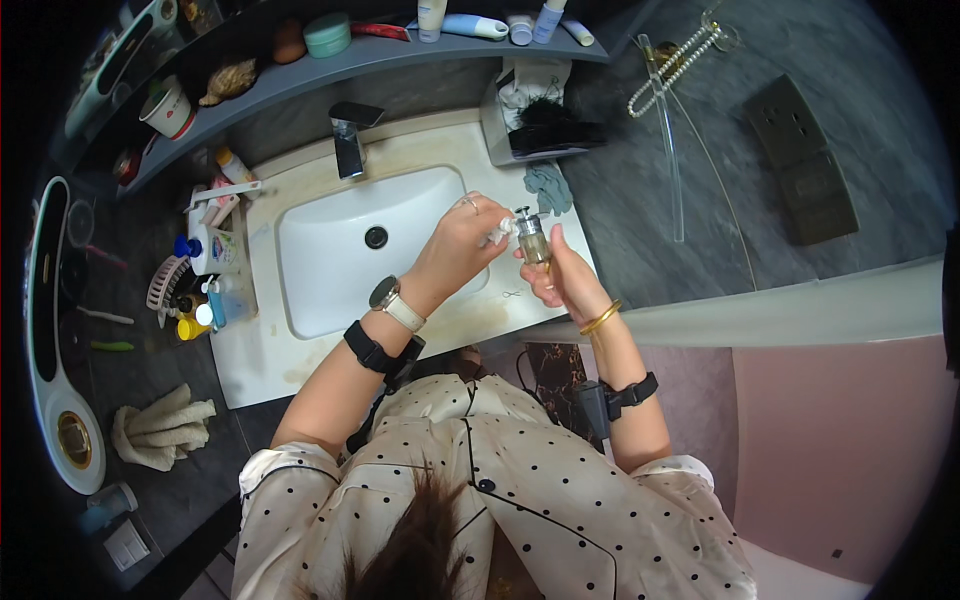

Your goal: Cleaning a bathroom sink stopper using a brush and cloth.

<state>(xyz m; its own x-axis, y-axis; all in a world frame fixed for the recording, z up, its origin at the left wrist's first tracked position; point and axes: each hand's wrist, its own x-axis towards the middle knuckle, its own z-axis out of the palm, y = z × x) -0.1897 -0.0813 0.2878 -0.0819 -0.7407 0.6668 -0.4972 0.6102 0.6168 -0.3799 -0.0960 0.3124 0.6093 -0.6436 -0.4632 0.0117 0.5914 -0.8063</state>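
Observation:
Over the right side of the washbasin counter, my right hand (566, 277) holds a small clear bottle (534, 246) with a metal pump top, tilted slightly. My left hand (466, 236) pinches a crumpled white tissue (501, 230) against or close beside the bottle's metal collar; whether they touch is unclear. The white sink basin (330, 262) lies below and left of my hands. A grey-green cloth (548, 189) rests on the counter just beyond the bottle. A small thin dark loop (511, 293) lies on the counter near my right hand.
A chrome faucet (349, 139) stands behind the basin. Bottles, including a white pump bottle (216, 251), crowd the left counter edge. An open box (504, 131) holds tissue and dark hair-like material at the back right. A shelf (300, 75) with toiletries runs above; a beige towel (165, 427) hangs left.

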